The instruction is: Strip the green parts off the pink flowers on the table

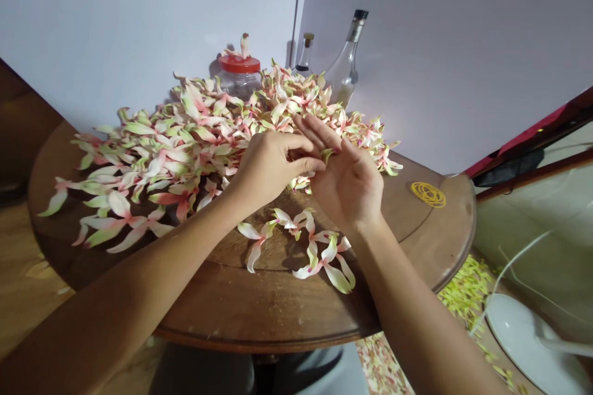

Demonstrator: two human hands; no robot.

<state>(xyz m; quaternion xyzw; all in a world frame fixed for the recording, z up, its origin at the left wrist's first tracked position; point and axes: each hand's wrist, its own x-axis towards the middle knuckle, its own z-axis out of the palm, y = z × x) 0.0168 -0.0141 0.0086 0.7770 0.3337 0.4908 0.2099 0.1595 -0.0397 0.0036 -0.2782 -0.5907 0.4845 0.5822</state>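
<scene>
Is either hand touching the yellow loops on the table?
No, the yellow loops lie apart toward the right of the table, while the left hand and right hand are together near the flower pile.

Passage across the far and left of the table [259, 305] was blocked by a flower pile [204, 129]. A red-lidded jar [238, 81], corked bottle [305, 58] and tall bottle [344, 68] stood far. Loose flowers [321, 262] obstructed the near middle. Bare wood allowed passage along the near edge, beneath the forearms [403, 284], and at right, past yellow bands [428, 195].
</scene>
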